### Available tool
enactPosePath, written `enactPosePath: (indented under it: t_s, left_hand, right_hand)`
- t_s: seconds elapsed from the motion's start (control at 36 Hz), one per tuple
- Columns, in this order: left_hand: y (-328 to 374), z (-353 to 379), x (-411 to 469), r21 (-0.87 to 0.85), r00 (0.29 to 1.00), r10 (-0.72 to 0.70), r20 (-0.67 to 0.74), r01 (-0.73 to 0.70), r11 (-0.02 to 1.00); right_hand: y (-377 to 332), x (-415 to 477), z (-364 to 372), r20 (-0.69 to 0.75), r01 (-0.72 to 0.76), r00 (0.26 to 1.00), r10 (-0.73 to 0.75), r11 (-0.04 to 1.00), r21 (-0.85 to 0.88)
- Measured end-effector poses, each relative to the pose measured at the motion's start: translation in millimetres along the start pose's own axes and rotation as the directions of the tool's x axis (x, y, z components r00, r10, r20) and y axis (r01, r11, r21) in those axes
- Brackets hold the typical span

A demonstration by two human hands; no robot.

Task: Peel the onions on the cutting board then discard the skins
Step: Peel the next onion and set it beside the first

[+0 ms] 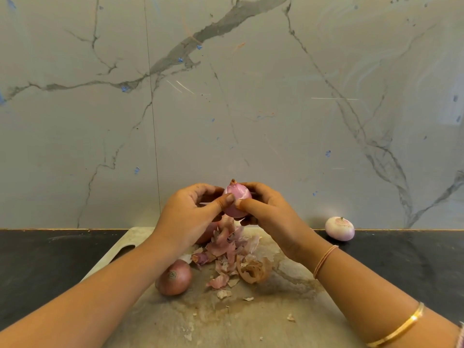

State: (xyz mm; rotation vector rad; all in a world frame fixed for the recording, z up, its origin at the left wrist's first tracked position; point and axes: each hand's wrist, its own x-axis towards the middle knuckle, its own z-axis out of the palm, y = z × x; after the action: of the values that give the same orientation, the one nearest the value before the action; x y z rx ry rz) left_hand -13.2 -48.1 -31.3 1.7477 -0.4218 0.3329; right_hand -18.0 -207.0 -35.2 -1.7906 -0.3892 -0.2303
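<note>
The cutting board (301, 310) catches the skins (233, 254) heaped at its centre. Above, at 12 o'clock, the left hand (185, 217) and right hand (271, 212) curl round a half-peeled red onion (237, 197), thumbs working its skin. An unpeeled onion (173, 278) waits at 8 o'clock, and a peeled onion (339, 228) is set aside off-board at 2 o'clock.

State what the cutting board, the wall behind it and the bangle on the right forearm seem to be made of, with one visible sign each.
Cutting board: perhaps stone or worn plastic, matt; pale, mottled, stained surface, so uncertain. Wall: marble or marble-look slab, smooth; grey veins and a thin vertical seam. Bangle: metal, polished, gold-coloured; it shows a bright glint.
</note>
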Motion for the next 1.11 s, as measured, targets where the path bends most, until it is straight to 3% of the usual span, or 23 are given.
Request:
enactPosePath:
  t_s: [0.08,0.28,0.42,0.58,0.83,0.97,1.11]
  left_hand:
    - [0.1,0.9,0.7,-0.031,1.000,0.006,-0.008,-0.006,0.999]
    - [-2.0,-1.5,0.1,0.259,0.978,0.196,-0.077,-0.170,0.951]
    - [-1.4,-4.8,2.2,0.317,0.956,0.255,-0.145,-0.200,0.927]
    - [-1.5,-6.9,6.7,0.154,0.979,0.134,-0.154,-0.110,0.982]
    - [-14.4,-26.9,22.1,0.204,0.975,0.080,-0.208,-0.036,0.978]
    - [-18.4,-20.2,18.6,0.302,0.993,0.105,-0.060,-0.082,0.950]
    - [-10.8,-11.9,9.9,0.367,0.964,0.225,0.143,-0.263,0.892]
  right_hand:
    - [-1.0,0.0,0.5,-0.014,0.003,1.000,-0.003,1.000,-0.005]
    - [-2.4,-0.1,1.7,-0.031,0.032,0.999,-0.034,0.998,-0.047]
    - [-3.7,0.1,2.1,0.002,0.048,0.999,-0.048,0.998,-0.041]
    - [-5.0,0.4,-4.7,0.050,-0.002,0.999,-0.004,0.994,0.110]
    - [-11.0,-2.9,-15.4,0.052,-0.064,0.997,0.050,0.945,0.320]
    - [-9.4,-2.8,-17.4,0.019,-0.113,0.994,0.112,0.952,0.286]
    - [-5.8,-2.3,-13.8,0.034,-0.156,0.988,0.152,0.958,0.241]
